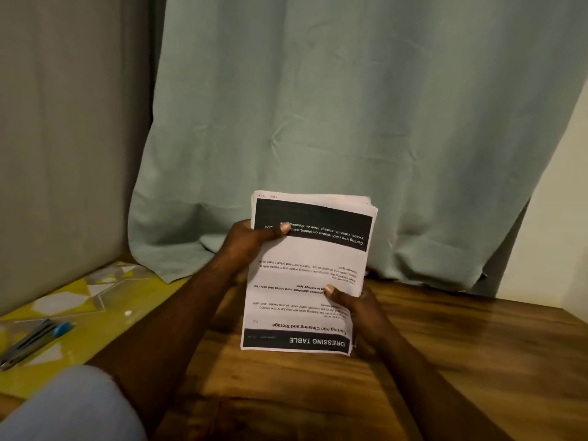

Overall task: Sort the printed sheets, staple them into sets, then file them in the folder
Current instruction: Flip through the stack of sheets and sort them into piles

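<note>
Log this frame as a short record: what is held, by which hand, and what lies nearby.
held: stack of printed sheets, top page headed DRESSING TABLE, upside down to camera
left hand: grips the stack's left edge, thumb on top
right hand: grips its right edge, thumb on top
surface: wooden table
nearby: blue-tipped tool on yellow patterned surface, far left

Single wide-angle view from head height, worn on the person. Faces forward and down across the wooden table (461, 361) toward the green curtain (350, 106) hanging behind it. Sits close to the printed sheets (305, 272) near frame centre, with forearms (178, 329) entering from the bottom edge
</note>
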